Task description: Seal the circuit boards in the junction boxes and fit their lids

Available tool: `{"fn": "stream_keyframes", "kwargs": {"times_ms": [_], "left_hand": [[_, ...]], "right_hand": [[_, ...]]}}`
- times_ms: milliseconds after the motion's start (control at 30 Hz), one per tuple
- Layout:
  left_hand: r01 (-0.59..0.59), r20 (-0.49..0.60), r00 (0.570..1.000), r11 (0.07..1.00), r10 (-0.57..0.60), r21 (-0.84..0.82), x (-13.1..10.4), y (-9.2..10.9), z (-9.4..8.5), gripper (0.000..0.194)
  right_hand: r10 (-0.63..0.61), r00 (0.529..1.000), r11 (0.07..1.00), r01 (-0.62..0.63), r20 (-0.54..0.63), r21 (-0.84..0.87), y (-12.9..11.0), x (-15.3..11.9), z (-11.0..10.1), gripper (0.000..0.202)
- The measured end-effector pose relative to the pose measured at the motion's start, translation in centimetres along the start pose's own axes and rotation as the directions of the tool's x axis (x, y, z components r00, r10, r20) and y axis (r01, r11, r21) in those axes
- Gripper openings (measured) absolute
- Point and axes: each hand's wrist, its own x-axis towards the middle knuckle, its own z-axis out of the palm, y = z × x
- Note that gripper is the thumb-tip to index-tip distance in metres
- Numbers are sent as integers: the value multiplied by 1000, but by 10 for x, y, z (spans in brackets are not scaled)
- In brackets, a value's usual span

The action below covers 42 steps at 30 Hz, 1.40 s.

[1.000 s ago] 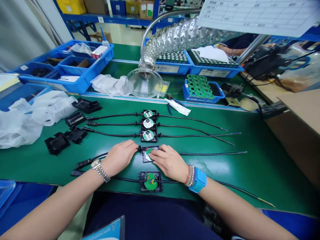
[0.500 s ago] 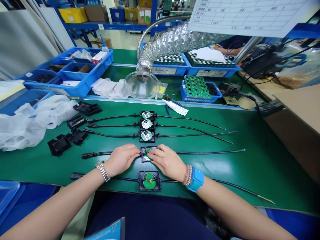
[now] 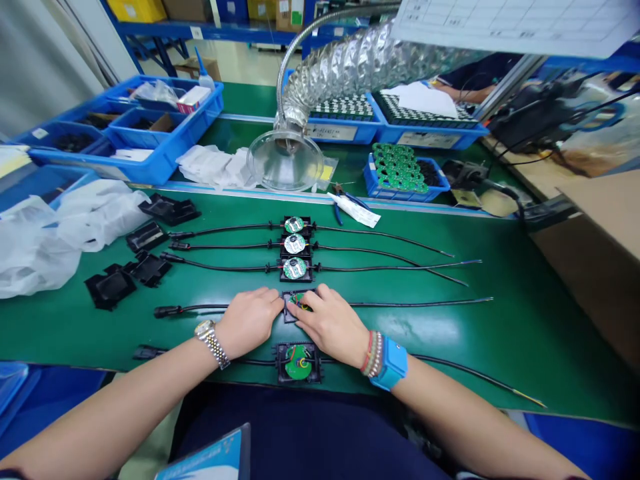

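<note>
My left hand [image 3: 251, 323] has its fingers closed at the left edge of a small black plastic housing [image 3: 290, 317], where a black cable [image 3: 203, 307] enters; the exact grip is partly hidden. Reaching in from the right, my right hand [image 3: 334, 325] has thumb and fingers bent onto a round green circuit board [image 3: 296, 299] in that housing. Coloured wires show beside the fingertips. Nearer me lies another housing [image 3: 281, 375] with a green board [image 3: 297, 366] and cables on both sides. Beyond my hands, three more wired housings [image 3: 295, 268] sit in a column.
Black plastic covers [image 3: 111, 287] and white bags [image 3: 100, 217] lie left. Behind are pliers [image 3: 338, 212], a white tube [image 3: 357, 211], a blue bin [image 3: 405, 195] of green boards and a clear extractor hood [image 3: 286, 163]. A cardboard box [image 3: 600, 210] stands right.
My right fingers have shifted slightly on the board, and more coloured wire shows beside them. My left hand stays at the housing's left edge. The view has tilted down a little.
</note>
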Motion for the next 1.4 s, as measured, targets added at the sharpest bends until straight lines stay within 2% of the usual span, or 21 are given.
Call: {"fn": "stream_keyframes", "kwargs": {"times_ms": [67,233,400,667,867,1033,1133,1233,1300,1400], "left_hand": [[21,-17,1000,999,-22,-27,-4,0,3,19],[41,-92,994,971,-64,-236,-10,-10,13,19],[-59,-160,987,940,5,-335,-9,-20,23,23],[-149,-203,975,950,94,-275,-5,-22,16,29],[-155,-189,976,956,109,-249,-5,-23,17,28],[-132,-165,980,980,107,-146,-5,-18,12,27],[-113,-138,985,989,99,-95,-5,-15,9,27],[-85,-128,989,993,73,-85,-6,-15,8,25],[-66,-114,992,992,54,-107,-7,-15,8,22],[-30,-92,996,987,15,-160,-8,-17,8,22]], "right_hand": [[-1,999,999,3,-32,47,2,-2,3,31],[25,989,951,22,-145,309,12,-10,9,35],[24,991,945,21,-134,326,13,-11,9,35],[-6,997,963,25,-72,268,12,-9,6,35],[-9,1000,973,12,-14,232,12,-8,4,36],[-8,999,993,4,31,122,4,-4,-1,33],[-9,1000,994,7,18,110,4,-6,-2,34],[-24,999,979,29,-30,203,13,-15,-5,41],[26,995,957,2,-91,291,22,-23,-6,43],[134,980,935,-76,-146,347,34,-31,-1,29]]}}
